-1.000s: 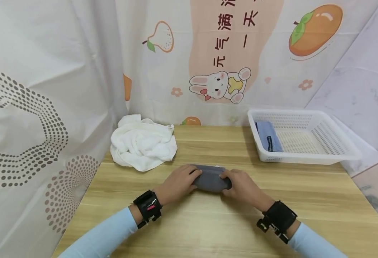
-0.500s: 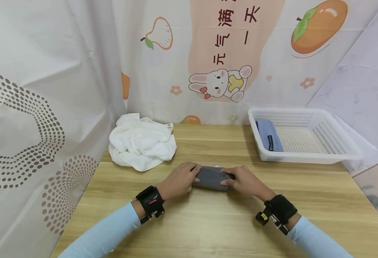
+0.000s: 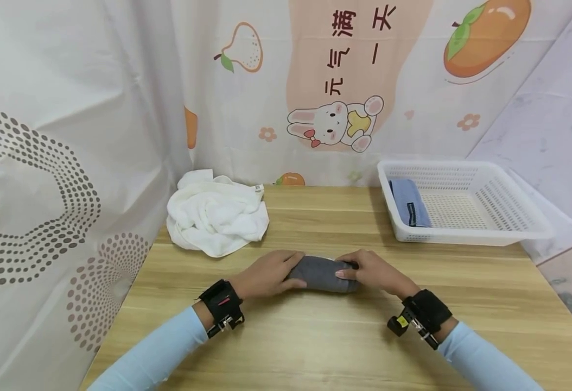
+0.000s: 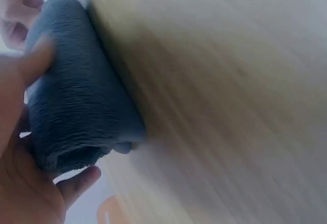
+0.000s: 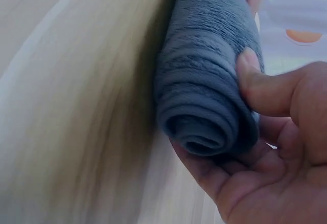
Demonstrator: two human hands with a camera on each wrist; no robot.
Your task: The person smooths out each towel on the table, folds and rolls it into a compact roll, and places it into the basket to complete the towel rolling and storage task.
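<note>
Grey towel (image 3: 319,274) — matt, finely ribbed cloth; basket (image 3: 466,235) — smooth plastic; table (image 3: 315,339) — wood-grained, faintly glossy.

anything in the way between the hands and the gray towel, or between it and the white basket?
Nothing visible at the grip: the left hand and right hand both hold the gray towel directly. Toward the white basket, no loose object shows on the table; only the basket's raised side would likely need clearing.

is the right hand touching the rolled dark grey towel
Touching: the right wrist view shows the bare right hand gripping the rolled dark grey towel, thumb against its side.
</note>
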